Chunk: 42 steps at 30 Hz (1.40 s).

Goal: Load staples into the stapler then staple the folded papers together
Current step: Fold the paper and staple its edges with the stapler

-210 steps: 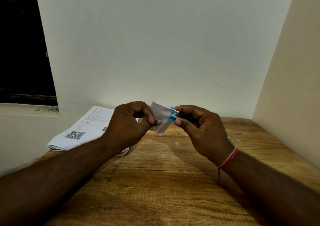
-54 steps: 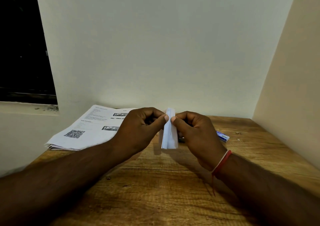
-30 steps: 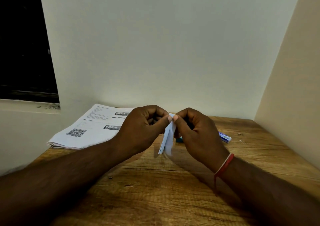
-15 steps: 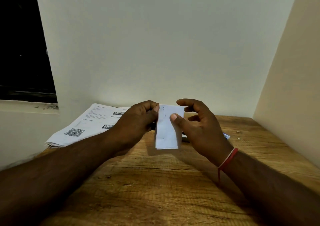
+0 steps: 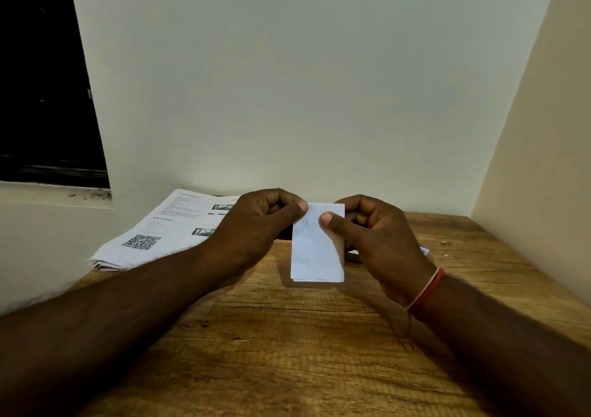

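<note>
Nearest the camera, a grainy wooden table (image 5: 287, 352) ran from the bottom edge toward a corner of the room. At its far left lay a stack of printed sheets (image 5: 153, 237), the top one bearing a QR code. Behind stood a plain pale wall (image 5: 287, 96), with a second wall (image 5: 543, 128) closing the right side and a dark window (image 5: 41, 96) above a sill on the left.

Both forearms reached in over the wood, the right wrist wearing a red thread band (image 5: 427, 287). The folded papers (image 5: 315, 250) were held upright above the middle of the table, between the hands. The left hand (image 5: 256, 228), fingers curled, pinched their top left corner under its thumb. The right hand (image 5: 377, 240) gripped their right edge, thumb flat on the front and fingers curled behind. Two short dark marks showed on the front sheet.
</note>
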Motion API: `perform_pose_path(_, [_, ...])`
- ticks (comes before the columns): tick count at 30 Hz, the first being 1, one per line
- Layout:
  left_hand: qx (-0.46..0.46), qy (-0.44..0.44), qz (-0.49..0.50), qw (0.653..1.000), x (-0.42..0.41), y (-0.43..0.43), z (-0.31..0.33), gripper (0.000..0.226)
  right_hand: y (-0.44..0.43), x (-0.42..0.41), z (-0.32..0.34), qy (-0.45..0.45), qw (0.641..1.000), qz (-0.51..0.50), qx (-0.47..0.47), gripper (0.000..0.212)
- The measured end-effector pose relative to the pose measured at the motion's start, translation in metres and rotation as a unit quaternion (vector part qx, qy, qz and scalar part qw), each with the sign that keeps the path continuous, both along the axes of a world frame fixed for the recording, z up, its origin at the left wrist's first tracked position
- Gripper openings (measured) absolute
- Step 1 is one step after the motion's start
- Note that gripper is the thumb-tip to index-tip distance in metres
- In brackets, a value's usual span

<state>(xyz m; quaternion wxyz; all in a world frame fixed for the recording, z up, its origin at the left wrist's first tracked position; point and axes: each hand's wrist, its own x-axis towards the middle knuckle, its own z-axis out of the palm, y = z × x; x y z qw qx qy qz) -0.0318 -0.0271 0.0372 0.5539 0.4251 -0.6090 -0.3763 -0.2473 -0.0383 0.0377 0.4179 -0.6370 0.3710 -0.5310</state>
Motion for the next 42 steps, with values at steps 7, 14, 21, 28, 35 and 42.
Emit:
perform_pose_path(7, [0.001, -0.012, 0.005, 1.000, 0.0014, 0.0003, 0.0000, 0.013, 0.0001, 0.0000, -0.0005, -0.005, 1.000, -0.007, 0.009, 0.014])
perform_pose_path(14, [-0.005, 0.008, 0.008, 1.000, 0.0014, 0.0006, 0.0022, 0.008, 0.0007, 0.0003, 0.0005, -0.017, 1.000, -0.012, 0.004, 0.014])
perform_pose_path(21, [0.034, -0.023, -0.034, 0.999, -0.0001, 0.0025, -0.0024, 0.018, 0.0005, -0.0025, 0.0045, -0.046, 0.999, -0.012, 0.009, 0.014])
perform_pose_path(28, [0.018, -0.043, -0.031, 0.998, 0.0054, -0.0020, -0.0029, 0.019, 0.0002, -0.0013, 0.0036, -0.037, 0.999, -0.012, 0.008, 0.018])
perform_pose_path(35, [0.022, -0.037, -0.044, 0.998, 0.0017, 0.0005, -0.0046, 0.011, -0.0021, -0.0026, 0.0031, -0.054, 0.998, -0.020, -0.001, 0.018])
perform_pose_path(42, [-0.028, -0.104, 0.017, 0.994, 0.0007, 0.0002, -0.0042, 0.012, -0.0083, -0.0042, -0.0004, -0.055, 0.998, -0.022, -0.015, 0.018])
